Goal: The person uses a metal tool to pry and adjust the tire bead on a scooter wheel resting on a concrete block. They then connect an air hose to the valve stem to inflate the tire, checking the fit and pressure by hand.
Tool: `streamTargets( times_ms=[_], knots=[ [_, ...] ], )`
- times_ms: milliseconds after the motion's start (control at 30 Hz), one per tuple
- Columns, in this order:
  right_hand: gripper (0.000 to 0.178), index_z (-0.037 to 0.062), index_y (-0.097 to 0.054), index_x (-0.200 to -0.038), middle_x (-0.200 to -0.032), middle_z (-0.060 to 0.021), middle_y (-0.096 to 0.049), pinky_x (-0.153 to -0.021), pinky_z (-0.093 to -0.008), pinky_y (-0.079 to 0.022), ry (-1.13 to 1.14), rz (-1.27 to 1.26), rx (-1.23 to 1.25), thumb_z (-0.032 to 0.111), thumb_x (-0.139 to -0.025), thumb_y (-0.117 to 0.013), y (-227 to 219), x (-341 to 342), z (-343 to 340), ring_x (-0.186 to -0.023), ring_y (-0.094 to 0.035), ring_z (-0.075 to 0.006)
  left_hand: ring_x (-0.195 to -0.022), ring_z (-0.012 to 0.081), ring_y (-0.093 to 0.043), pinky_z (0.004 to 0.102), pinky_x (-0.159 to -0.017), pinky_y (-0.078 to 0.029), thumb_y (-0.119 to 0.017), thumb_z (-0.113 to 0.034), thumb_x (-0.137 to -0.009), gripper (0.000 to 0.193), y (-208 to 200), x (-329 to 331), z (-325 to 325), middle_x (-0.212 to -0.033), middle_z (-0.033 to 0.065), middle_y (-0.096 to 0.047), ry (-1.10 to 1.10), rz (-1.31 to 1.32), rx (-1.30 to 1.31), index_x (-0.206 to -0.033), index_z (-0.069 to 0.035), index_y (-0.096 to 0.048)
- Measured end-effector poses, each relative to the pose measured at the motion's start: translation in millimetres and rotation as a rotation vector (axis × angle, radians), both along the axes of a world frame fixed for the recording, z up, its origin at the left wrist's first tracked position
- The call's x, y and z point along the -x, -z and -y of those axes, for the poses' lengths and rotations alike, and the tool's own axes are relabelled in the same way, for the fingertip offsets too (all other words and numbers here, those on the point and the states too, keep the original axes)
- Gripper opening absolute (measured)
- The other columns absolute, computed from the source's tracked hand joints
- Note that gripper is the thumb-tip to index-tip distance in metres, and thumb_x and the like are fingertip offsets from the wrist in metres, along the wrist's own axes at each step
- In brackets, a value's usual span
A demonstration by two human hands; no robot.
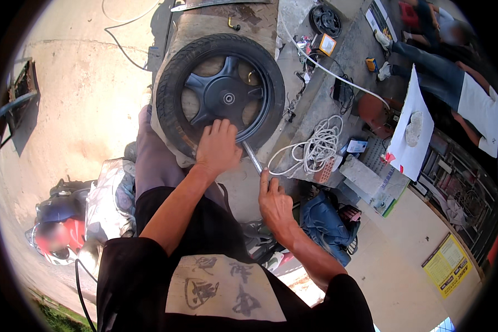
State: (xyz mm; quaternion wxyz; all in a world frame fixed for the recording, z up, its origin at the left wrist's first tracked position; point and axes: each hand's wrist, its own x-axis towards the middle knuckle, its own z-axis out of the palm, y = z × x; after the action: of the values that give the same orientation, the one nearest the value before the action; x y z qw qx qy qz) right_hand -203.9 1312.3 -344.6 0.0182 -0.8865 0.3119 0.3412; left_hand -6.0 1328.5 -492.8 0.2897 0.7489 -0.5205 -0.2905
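A black scooter wheel [225, 98] with a five-spoke hub lies flat on a worn board in front of me, its tyre [170, 83] around the rim. My left hand [218, 146] bears on the wheel's near edge, fingers bent together over the rim; its palm side is hidden. A metal tire lever [252, 157] sticks out from between tyre and rim, slanting toward me. At its outer end is my right hand [276, 202]. The index finger is stretched to the lever's tip, the other fingers are loosely bent, and the thumb is hidden.
Coiled white cable [321, 145] lies right of the wheel, near a smaller black wheel [325, 21]. A blue bag [327, 224] sits beside my right forearm. A white panel [408, 130] rises at the right, near another person in a white shirt [481, 113]. A red helmet-like object [72, 235] is at left.
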Motion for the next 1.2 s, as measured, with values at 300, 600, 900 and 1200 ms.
streamTargets(
  times_ms=[300,600,900,1200],
  knots=[
    [0.057,0.0159,-0.046,-0.162,-0.102,-0.0167,-0.059,-0.067,-0.0557,-0.056,0.457,0.395,-0.126,0.018,-0.107,-0.06,68.0,69.5,-8.3,-0.074,-0.068,-0.0454,-0.115,0.0305,-0.059,0.0445,-0.098,-0.048,-0.086,-0.05,-0.077,0.065,-13.1,0.7,-6.0,-0.113,0.0103,-0.06,0.212,0.093,-0.091,-0.12,-0.006,-0.064],
    [0.047,0.01,-0.059,-0.151,-0.102,-0.0176,-0.066,-0.069,-0.0532,-0.056,0.745,0.685,-0.023,0.018,-0.105,-0.064,-47.0,69.6,-47.7,-0.081,-0.07,-0.041,-0.121,0.0292,-0.06,0.0454,-0.102,-0.047,-0.089,-0.059,-0.074,0.078,0.2,-10.5,-22.7,-0.118,0.0103,-0.063,0.479,0.389,-0.191,-0.124,-0.005,-0.063],
    [0.043,-0.0028,-0.061,-0.146,-0.126,-0.0282,-0.07,-0.1,-0.0467,-0.055,1.154,1.054,-0.161,0.011,-0.105,-0.062,30.6,71.8,-121.2,-0.114,-0.071,-0.044,-0.134,0.0363,-0.058,0.0546,-0.122,-0.038,-0.083,-0.045,-0.087,0.075,-26.3,15.0,-44.7,-0.138,0.0183,-0.062,0.465,0.39,0.004,-0.142,0.0,-0.058],
    [0.066,-0.0028,-0.045,-0.159,-0.151,-0.0299,-0.057,-0.113,-0.0471,-0.049,1.065,1.426,-0.547,0.012,-0.1,-0.07,14.8,-59.3,-62.4,-0.14,-0.059,-0.044,-0.111,0.0221,-0.069,0.0373,-0.1,-0.056,-0.057,-0.025,-0.113,0.038,-118.2,-11.1,-25.9,-0.121,0.0167,-0.072,-0.018,-1.093,-0.278,-0.138,0.003,-0.057]
  ],
)
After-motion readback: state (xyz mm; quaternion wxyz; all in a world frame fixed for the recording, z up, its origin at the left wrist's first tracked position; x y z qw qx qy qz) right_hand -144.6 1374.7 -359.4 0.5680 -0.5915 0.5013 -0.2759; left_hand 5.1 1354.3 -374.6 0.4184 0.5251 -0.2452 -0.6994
